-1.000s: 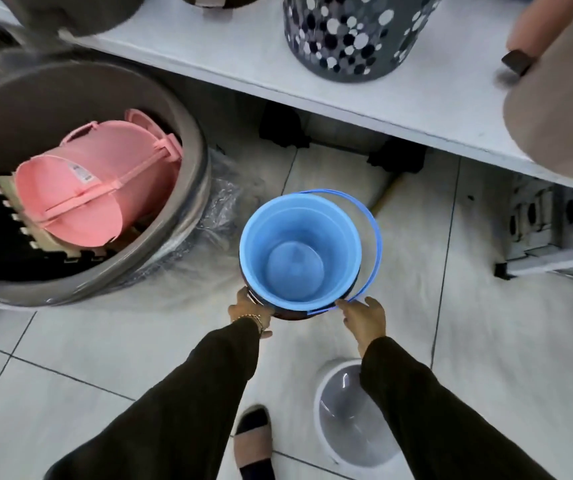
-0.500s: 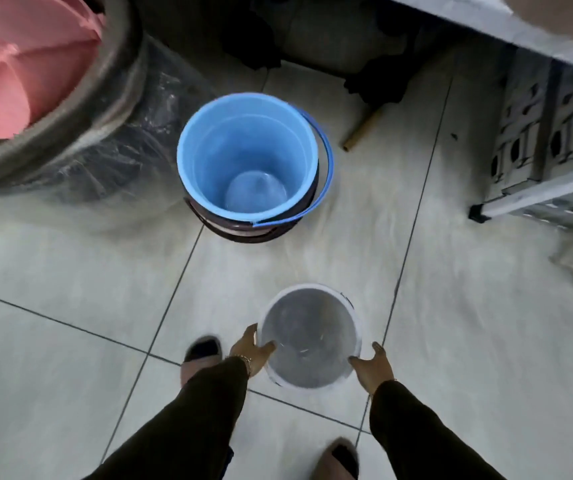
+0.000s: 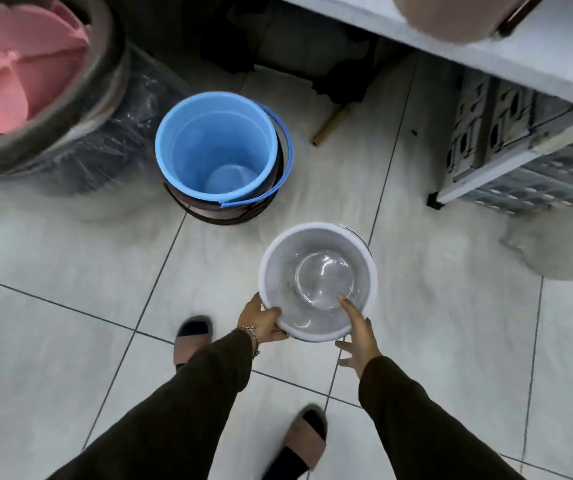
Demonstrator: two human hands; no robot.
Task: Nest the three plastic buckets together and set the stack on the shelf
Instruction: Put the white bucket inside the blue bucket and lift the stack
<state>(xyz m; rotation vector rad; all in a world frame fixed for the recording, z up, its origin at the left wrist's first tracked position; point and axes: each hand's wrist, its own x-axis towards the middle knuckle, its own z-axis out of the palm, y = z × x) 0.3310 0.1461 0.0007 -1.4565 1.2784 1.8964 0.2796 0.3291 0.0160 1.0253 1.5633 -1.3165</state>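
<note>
Buckets, three seen from above on a pale tiled floor [image 3: 70, 306]. Largest item nearby: a big grey tub [image 3: 80, 109], far left corner of the floor, wrapped in clear plastic, holding a pink plastic item [image 3: 18, 74]. White shelf [image 3: 520, 60] runs along the far right edge; a grey slotted crate [image 3: 520, 157] sits under it.

Blue bucket [image 3: 215, 147] stands upright, nested inside a dark brown bucket [image 3: 222, 213] whose rim shows only as a crescent on the near side. Blue handle lies down along the right side. Pair stands just beside the tub.

White bucket [image 3: 318, 282] is nearer the person, well apart from the blue pair, mouth up and tilted slightly toward the camera. Whether it is lifted clear of the floor, cannot tell.

Left hand [image 3: 261, 322], forearm in a dark sleeve, reaches forward; thumb over the rim's near left edge, fingers curled under, gripping the white bucket. Bracelet at the wrist.

Right hand [image 3: 359, 336] is at the near right of the rim, spread: one finger extends straight into the bucket against the inner wall, the others splay loose outside and below the rim. Not clamped.

Two sandalled feet show at the near edge.
</note>
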